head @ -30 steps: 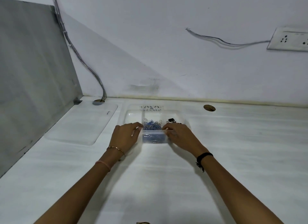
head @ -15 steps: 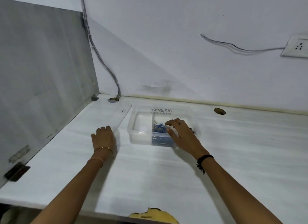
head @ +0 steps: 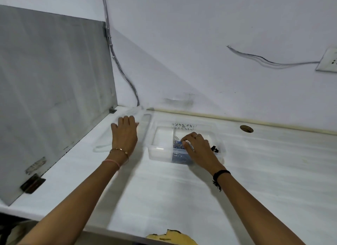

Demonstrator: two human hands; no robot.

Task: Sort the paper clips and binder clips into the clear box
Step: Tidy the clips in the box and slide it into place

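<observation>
The clear box (head: 158,153) stands on the white counter near the back wall, divided into compartments. Blue paper clips (head: 177,143) fill its middle compartment, and black binder clips (head: 214,149) show in the right one, partly hidden. My right hand (head: 199,147) lies over the box's front wall with bent fingers, thumb by the paper clips, holding the box. Left of the box lies its clear lid (head: 145,118), blurred. My left hand (head: 125,133) rests flat on the lid, fingers spread.
A grey partition panel (head: 54,76) walls off the left side, with a metal bracket (head: 32,184) at its foot. A cable (head: 125,76) runs down the wall corner. A round hole (head: 246,129) sits in the counter right of the box. A yellow object (head: 171,237) shows at the counter's front edge.
My left hand left the box, went left and forward, and now lies on the lid. My right hand stayed on the box. The view swung left.
</observation>
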